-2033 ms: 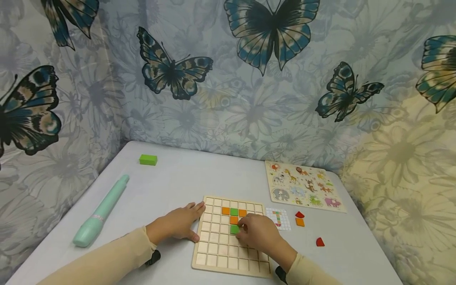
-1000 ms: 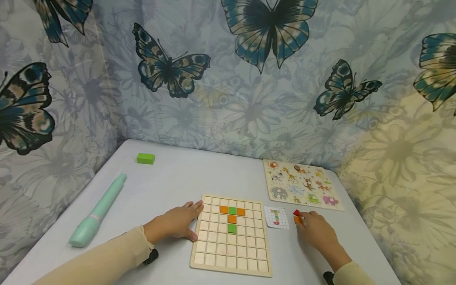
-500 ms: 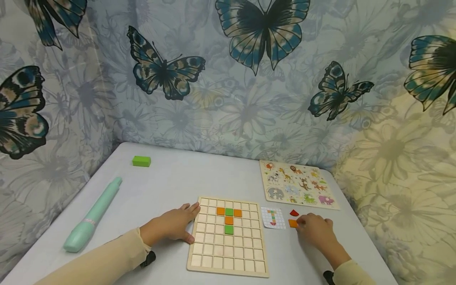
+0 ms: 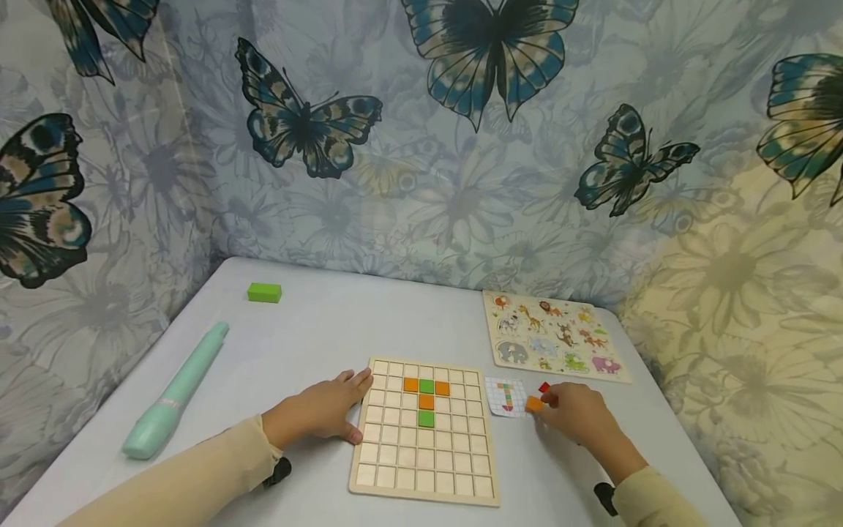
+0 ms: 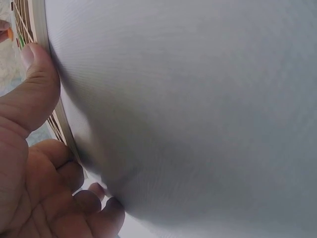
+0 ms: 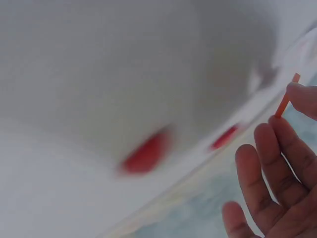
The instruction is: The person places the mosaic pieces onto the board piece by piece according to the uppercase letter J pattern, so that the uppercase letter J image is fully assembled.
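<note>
My right hand [image 4: 579,419] pinches an orange square tile [image 4: 534,404] between thumb and fingertips, just right of the pattern card [image 4: 506,397]. In the right wrist view the orange tile is lifted off the table, seen edge-on. A red piece [image 4: 544,386] lies behind those fingers; the right wrist view has two red pieces, one blurred nearby [image 6: 148,153]. My left hand [image 4: 323,410] rests at the left edge of the wooden grid board [image 4: 421,461], fingers spread, its thumb [image 5: 39,84] against the rim. Orange and green tiles [image 4: 426,419] form a T on the grid.
An animal puzzle board [image 4: 556,337] lies at the back right. Toward the left are a mint-green tapered object [image 4: 174,395] and a green block [image 4: 264,293]. Butterfly-patterned fabric [image 4: 421,205] hangs along the table's far edge.
My right hand has left the grid, where the lower green tile sits, reached the loose pieces at right, and picked up the orange tile, shifting slightly left. The left hand has stayed at the board.
</note>
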A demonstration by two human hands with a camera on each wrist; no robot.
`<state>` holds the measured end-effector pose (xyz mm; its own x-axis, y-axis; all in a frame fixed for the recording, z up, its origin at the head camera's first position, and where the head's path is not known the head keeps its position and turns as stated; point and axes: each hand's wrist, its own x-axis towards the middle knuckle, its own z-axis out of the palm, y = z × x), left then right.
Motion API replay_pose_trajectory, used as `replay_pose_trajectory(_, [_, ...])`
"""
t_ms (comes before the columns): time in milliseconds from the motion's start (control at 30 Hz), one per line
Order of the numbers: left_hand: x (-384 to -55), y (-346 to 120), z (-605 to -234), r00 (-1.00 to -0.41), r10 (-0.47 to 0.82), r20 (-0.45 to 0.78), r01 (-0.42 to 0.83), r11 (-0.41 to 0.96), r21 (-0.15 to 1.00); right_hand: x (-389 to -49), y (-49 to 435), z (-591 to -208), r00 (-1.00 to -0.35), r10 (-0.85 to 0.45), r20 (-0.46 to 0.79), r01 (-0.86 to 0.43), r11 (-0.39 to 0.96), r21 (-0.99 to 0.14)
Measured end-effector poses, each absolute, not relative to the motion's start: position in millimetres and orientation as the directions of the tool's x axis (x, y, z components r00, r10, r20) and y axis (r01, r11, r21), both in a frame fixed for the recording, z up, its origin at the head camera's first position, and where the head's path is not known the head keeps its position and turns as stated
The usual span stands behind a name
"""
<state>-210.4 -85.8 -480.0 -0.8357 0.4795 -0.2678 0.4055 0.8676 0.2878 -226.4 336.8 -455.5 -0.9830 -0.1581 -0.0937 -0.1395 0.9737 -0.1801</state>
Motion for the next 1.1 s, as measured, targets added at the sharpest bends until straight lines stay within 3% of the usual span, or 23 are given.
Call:
replay_pose_trajectory(167, [-209.2,-85.4,-475.5,-0.839,0.475,-0.265,0.396,0.868,0.300,-211.4,274.6,-446.3,-0.951,-0.307,-0.045,-0.283,0.917,-0.281])
replay_pose_trajectory(433, [-205.8,-85.7,-475.3,-0.827,0.492,-0.272,0.403,0.856,0.324,-189.5,208.3,-461.1,-0.817,-0.576,-0.011,-0.539,0.772,-0.338])
replay_pose_trajectory(600, [-206.1,-86.1,-476.4,-0.829,0.489,-0.270,0.403,0.858,0.319,-189.2,196.6,-463.1,-0.808,-0.589,-0.018,-0.559,0.776,-0.292])
replay_pose_trajectory(1100, [-207.2,-87.7,-474.4,-0.834,0.483,-0.267,0.398,0.862,0.315,-193.0,185.6,-469.5,-0.797,-0.604,0.021,-0.577,0.750,-0.322])
